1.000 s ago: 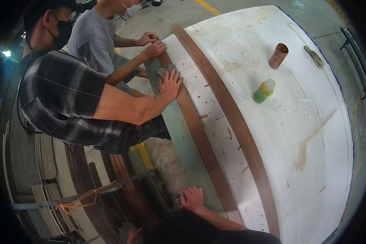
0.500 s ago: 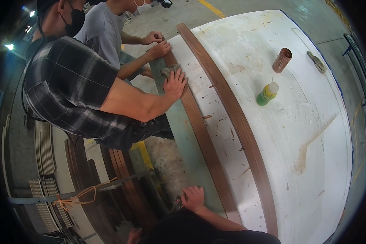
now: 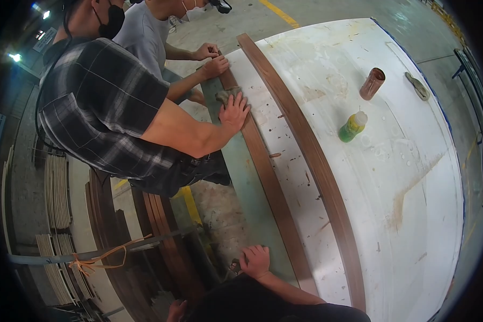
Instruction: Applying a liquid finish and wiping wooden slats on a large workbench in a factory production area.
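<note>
My right hand (image 3: 255, 261) rests with curled fingers by the near edge of the pale green surface (image 3: 247, 198), and nothing shows in it. Only a dim part of my left hand (image 3: 177, 309) appears at the lower edge; its fingers cannot be made out. Right of my right hand, a long brown wooden strip (image 3: 276, 198) lies lengthwise. A second brown strip (image 3: 319, 174) lies parallel to it on the white table (image 3: 402, 177). Farther up, a co-worker's hand (image 3: 234, 114) presses a grey rag (image 3: 228, 95) on the first strip.
A second co-worker's hands (image 3: 216, 65) are at the far end of the first strip. On the table stand a brown can (image 3: 372, 84) and a green-yellow bottle (image 3: 353, 126); a folded cloth (image 3: 417, 86) lies beyond. Stacked boards (image 3: 166, 236) and a rail (image 3: 91, 257) are at left.
The view has shifted slightly, so the co-workers sit a little farther right. My right hand stays in place, and the co-worker's hand remains on the rag.
</note>
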`<control>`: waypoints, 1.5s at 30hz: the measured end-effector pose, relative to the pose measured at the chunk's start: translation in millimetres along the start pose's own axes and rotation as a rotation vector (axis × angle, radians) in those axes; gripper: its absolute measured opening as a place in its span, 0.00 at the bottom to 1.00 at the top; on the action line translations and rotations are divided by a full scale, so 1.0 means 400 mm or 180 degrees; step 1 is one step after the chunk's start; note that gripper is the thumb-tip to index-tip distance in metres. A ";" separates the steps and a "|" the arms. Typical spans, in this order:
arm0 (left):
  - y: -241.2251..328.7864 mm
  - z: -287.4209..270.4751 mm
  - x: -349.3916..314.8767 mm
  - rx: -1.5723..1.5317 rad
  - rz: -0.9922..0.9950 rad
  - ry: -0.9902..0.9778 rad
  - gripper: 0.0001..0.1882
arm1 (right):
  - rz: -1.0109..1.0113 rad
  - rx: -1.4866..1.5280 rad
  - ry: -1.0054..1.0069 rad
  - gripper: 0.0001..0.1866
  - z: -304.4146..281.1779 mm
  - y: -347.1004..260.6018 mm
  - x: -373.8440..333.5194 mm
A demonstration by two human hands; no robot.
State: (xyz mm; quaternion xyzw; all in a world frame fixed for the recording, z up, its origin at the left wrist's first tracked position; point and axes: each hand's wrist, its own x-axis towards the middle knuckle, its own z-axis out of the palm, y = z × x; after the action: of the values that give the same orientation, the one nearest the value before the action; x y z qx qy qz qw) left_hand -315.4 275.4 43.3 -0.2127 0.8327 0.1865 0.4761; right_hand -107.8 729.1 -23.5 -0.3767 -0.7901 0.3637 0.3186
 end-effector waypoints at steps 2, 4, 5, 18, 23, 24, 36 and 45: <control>0.001 -0.006 0.034 0.0110 0.0081 -0.0049 0.36 | 0.0018 -0.0013 0.0024 0.12 -0.002 0.005 -0.002; -0.021 -0.025 0.051 0.0493 0.0213 -0.0178 0.34 | -0.0002 0.0047 0.0029 0.12 0.001 -0.001 0.001; -0.030 -0.028 0.053 0.0491 0.0214 -0.0168 0.34 | 0.0000 0.0042 0.0017 0.11 0.002 -0.001 0.000; -0.030 0.004 0.014 0.0587 0.0113 0.0221 0.33 | -0.0035 0.0007 0.0013 0.12 0.004 0.006 -0.006; -0.031 0.018 -0.007 0.0448 0.0065 0.0313 0.33 | -0.0032 0.0021 0.0020 0.12 0.000 0.006 -0.011; -0.033 0.018 -0.007 0.0335 0.0137 0.0270 0.34 | -0.0032 0.0011 0.0007 0.13 0.001 0.006 -0.009; 0.013 0.036 -0.055 0.1284 0.0312 0.0463 0.36 | -0.0019 0.0002 0.0028 0.11 0.001 0.005 -0.001; 0.024 0.049 -0.087 0.1373 0.0470 0.0622 0.39 | -0.0015 -0.0043 -0.0043 0.13 0.003 0.004 -0.006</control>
State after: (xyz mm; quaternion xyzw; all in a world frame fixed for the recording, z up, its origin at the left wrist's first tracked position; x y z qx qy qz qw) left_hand -290.5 299.7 65.4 -0.0617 0.9086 0.0173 0.4128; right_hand -107.0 727.4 -26.2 -0.3745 -0.7956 0.3601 0.3115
